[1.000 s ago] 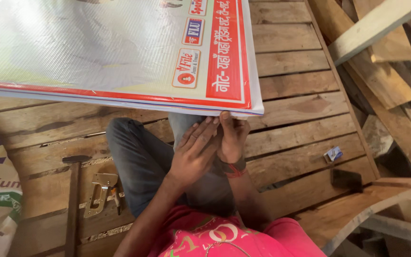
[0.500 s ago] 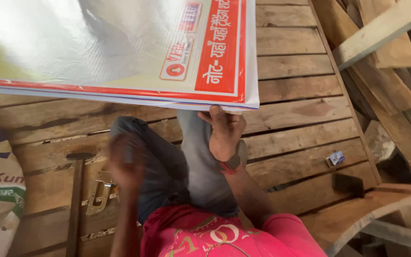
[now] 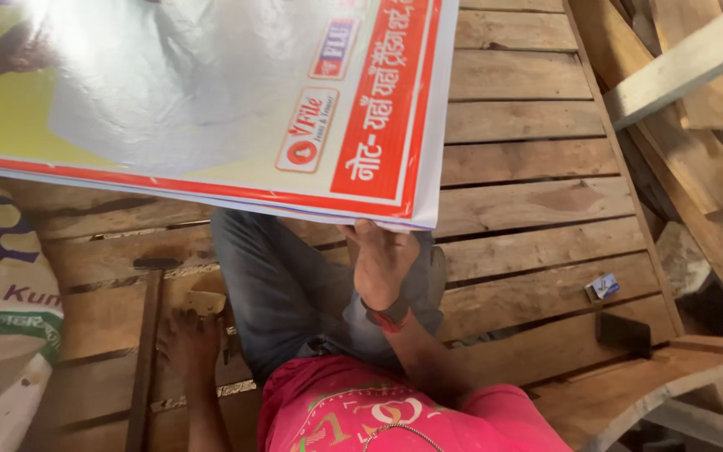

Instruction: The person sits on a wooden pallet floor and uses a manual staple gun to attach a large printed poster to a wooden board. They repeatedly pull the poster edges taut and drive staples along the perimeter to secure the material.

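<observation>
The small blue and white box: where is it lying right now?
In the head view, the small blue and white box lies on the wooden planks at right, just above a dark block.

- The right hand (image 3: 381,261) is raised in front of the body, with the fingers going up and hidden at their tips, so the grip itself cannot be seen.
- The right wrist is bent back and has a dark band with red on it; the forearm goes down toward the chest.
- The left hand (image 3: 187,341) is low at the left side, palm down and fingers spread a little, blurred.
- The left forearm goes straight down to the lower edge.
</observation>
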`<state>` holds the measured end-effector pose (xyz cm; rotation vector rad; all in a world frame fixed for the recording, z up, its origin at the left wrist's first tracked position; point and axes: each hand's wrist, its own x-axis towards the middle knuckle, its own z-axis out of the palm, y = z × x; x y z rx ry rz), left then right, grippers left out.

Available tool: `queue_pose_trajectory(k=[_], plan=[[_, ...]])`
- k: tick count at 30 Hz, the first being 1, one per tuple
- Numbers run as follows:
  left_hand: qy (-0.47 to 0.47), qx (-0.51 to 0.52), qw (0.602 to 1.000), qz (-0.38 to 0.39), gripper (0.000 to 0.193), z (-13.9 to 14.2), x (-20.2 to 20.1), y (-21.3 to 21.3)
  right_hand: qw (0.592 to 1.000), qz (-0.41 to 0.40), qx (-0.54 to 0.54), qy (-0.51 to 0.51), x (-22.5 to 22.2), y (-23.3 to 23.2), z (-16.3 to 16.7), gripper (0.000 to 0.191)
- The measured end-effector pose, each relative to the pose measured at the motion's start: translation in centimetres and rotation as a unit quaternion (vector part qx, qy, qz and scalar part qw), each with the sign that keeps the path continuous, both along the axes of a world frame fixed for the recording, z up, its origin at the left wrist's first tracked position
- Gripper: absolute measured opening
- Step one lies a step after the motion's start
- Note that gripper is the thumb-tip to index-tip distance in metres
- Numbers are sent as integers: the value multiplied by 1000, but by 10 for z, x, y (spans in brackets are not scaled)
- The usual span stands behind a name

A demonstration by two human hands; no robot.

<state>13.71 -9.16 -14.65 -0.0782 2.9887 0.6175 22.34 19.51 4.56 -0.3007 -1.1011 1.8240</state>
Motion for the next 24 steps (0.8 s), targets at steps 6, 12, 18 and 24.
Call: queue_pose_trajectory(k=[6, 12, 18, 24], plan=[[-16, -31, 999, -1, 72, -3, 7, 3, 999, 27, -3, -19, 10, -5, -11, 34], [2, -82, 996, -19, 77, -2, 19, 11, 1000, 20, -20, 7, 5, -3, -11, 30], [-6, -124, 992, -22, 66, -5, 19, 9, 999, 10, -35, 18, 4, -1, -13, 31], [-45, -130, 990, -28, 72, -12, 25, 11, 999, 7, -41, 16, 3, 1, -21, 30]])
